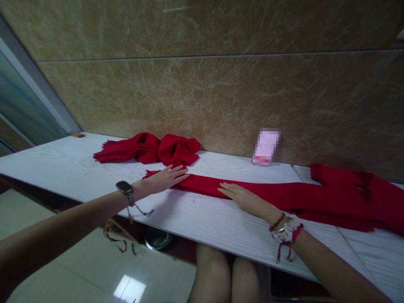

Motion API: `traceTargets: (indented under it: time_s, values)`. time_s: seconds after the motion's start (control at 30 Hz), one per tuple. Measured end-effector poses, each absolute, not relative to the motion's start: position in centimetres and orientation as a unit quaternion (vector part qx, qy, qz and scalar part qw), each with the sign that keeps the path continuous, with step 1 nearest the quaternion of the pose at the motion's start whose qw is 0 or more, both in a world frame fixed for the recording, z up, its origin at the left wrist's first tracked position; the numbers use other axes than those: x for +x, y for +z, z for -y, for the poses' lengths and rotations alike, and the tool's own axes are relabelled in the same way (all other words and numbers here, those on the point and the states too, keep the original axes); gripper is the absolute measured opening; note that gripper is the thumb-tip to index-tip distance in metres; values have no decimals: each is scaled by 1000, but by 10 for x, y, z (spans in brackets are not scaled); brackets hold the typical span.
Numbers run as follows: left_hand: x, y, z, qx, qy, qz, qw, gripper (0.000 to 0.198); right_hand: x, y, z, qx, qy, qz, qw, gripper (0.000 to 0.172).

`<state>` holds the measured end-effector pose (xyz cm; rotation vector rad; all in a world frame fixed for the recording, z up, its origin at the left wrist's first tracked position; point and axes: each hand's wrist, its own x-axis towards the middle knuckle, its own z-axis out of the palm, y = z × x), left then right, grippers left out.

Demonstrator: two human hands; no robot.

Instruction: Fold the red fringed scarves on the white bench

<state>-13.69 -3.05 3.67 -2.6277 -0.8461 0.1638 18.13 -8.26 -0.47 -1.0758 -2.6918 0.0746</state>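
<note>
Across the white desk (221, 227), a long red scarf (284, 195) lies stretched flat in a narrow band, deep crimson, its near end fringed. The left hand (166, 178) rests open, fingers flat, on that fringed end; the right hand (241, 197) lies open, palm down, on the middle of the band. Neither grips anything. The scarf's far end bunches at the right edge, cut off by the frame. A second red scarf (148, 149) sits crumpled by the wall. A pink thing (266, 147) is blurred beyond telling.

Both hands (202, 187) press flat on a red scarf (284, 195)
</note>
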Motion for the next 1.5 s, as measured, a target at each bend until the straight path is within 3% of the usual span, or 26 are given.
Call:
traceTargets:
  time_s: [0.17, 0.37, 0.57, 0.73, 0.87, 1.0, 1.33, 1.5]
  values:
    - [-142, 36, 29, -941, 86, 274, 177, 64, 185, -5, 81, -379, 23, 916, 132, 61]
    - [-166, 20, 27, -956, 107, 247, 116, 80, 184, -4, 83, -364, 67, 927, 58, 51]
    - [-166, 27, 24, -935, 140, 309, 105, 82, 184, -2, 81, -388, 48, 917, 79, 49]
    - [-169, 29, 28, -920, 190, 337, 60, 86, 186, 5, 87, -383, 123, 915, 40, 42]
    - [-158, 38, 20, -924, 164, 346, 11, 72, 177, 13, 85, -400, 138, 902, 87, 49]
    - [-119, 33, 19, -934, 37, 354, 17, 45, 147, 11, 72, -445, 66, 883, 133, 48]
    - [-123, -4, 33, -906, 39, 421, -5, 56, 160, -3, 71, -529, 32, 848, 13, 50]
    - [-123, 2, 34, -882, 22, 470, 11, 54, 157, 1, 77, -562, 21, 825, 42, 53]
